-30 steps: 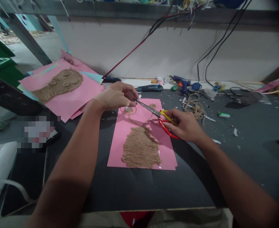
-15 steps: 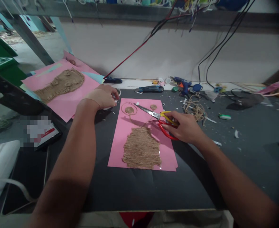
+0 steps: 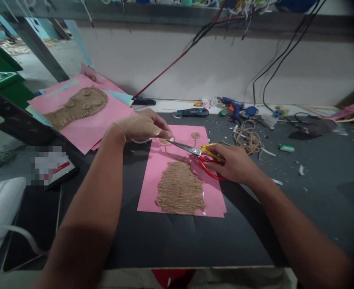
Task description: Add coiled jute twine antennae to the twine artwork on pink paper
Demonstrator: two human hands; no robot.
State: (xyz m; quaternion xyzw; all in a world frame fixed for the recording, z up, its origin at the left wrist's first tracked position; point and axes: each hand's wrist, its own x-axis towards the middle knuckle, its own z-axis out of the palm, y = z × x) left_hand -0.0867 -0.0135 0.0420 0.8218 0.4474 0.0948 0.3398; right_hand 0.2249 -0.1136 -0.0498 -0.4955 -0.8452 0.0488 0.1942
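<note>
Scissor tips meet the left fingers over the pink sheet

From where I stand, the scissors (image 3: 194,150) lie aslant over the far half of the pink sheet (image 3: 148,188), between the two hands. Their long axis runs from the right hand (image 3: 239,162) leftward and slightly away from the person, ending right at the fingertips of the left hand (image 3: 142,125). The right hand grips the red and yellow handles by the sheet's right edge; the blades look nearly closed.

The left hand, a tan wrap around its palm, has thumb and fingers drawn together at the tips. I can't tell whether it pinches anything or touches the metal. It is the nearer hand to the left coil (image 3: 164,141), which it partly hides. The right coil (image 3: 195,135) lies just beyond the blades, and the twine panel (image 3: 180,188) sits on the sheet's near half.
</note>
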